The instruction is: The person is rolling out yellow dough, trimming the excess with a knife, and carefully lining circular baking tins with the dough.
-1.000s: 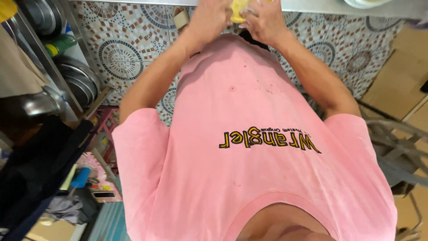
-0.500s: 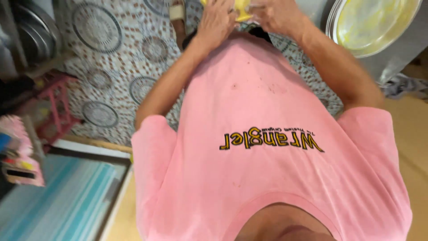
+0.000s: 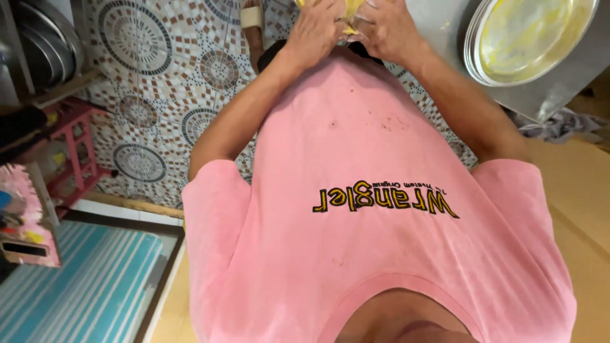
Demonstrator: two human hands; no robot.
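Both hands (image 3: 352, 28) squeeze yellow lump (image 3: 348, 9); smeared steel plates (image 3: 530, 38) right.

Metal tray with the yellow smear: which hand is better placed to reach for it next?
Probably the right hand. The metal tray lies on its side, with nothing in between. The left hand would have to cross over. Both grip the yellow lump.

The person wears a pink short-sleeved T-shirt (image 3: 381, 254) with black, yellow-edged lettering across the chest and small dark stains.
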